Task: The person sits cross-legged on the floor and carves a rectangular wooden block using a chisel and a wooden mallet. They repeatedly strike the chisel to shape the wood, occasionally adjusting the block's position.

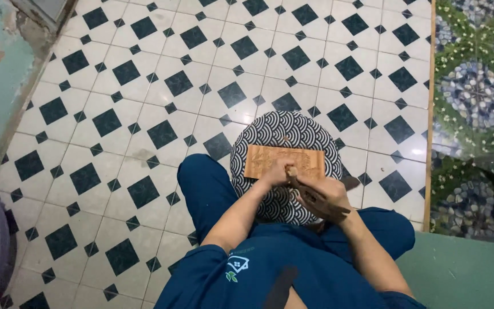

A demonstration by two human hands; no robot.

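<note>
Wooden panel (284, 161), carved and rectangular, lay on a round wave-patterned cushion (258, 143), long axis running left to right, just ahead of both hands. Left hand (275, 171) pressed down on its near edge, fingers closed around a tool tip; right hand (324, 197) gripped a dark wooden mallet (315, 200) just behind. Ringed by checkered floor tiles (144, 86), blue-trousered knees either side.

Single head-worn view; looks steeply down, near, over lap and tiled floor (144, 114).
</note>
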